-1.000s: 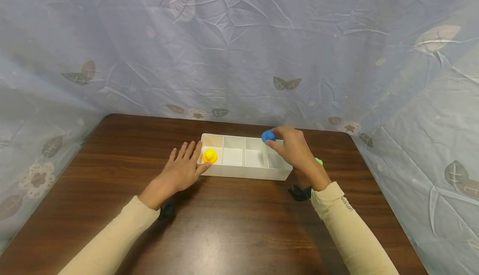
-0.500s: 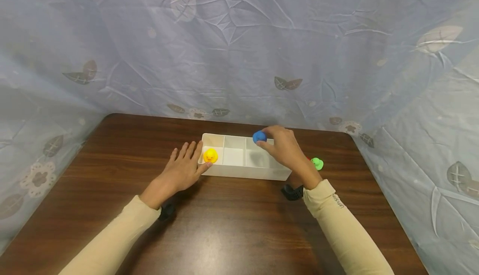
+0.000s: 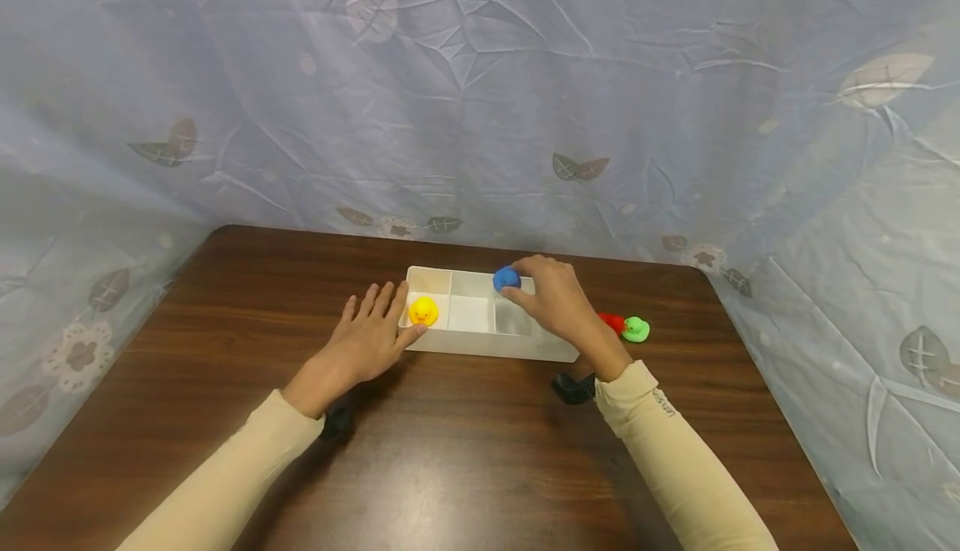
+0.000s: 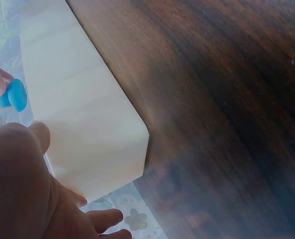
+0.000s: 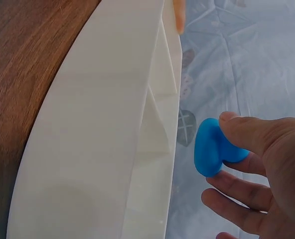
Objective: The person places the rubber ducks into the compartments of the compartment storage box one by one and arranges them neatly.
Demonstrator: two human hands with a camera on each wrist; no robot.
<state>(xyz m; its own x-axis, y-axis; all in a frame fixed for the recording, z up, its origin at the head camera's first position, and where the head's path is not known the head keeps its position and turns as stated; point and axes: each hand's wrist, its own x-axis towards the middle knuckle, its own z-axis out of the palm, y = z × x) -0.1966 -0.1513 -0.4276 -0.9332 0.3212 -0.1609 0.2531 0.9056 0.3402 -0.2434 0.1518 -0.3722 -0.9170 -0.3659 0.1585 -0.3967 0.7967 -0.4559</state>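
A long white box (image 3: 487, 345) with a row of compartments sits on the table. Over its upper edge, right of the middle, my right hand (image 3: 553, 299) pinches a blue rubber duck (image 3: 506, 279) between thumb and fingers. The right wrist view shows the duck (image 5: 209, 147) held above the rim level, apart from the box. My left hand (image 3: 366, 344) lies spread at the box's left end, its thumb along the near rim and its fingertips at the end wall. Inside the leftmost compartment stands a yellow rubber duck (image 3: 423, 311).
Right of the box, a green rubber duck (image 3: 636, 329) stands on the brown wooden table (image 3: 450, 451) beside a red object (image 3: 612, 322) partly covered by my right wrist. A patterned cloth (image 3: 465, 117) hangs behind the table and along both sides.
My right hand has carried the blue duck leftward along the box, uncovering the green duck and part of the red object. The left hand has stayed in place.
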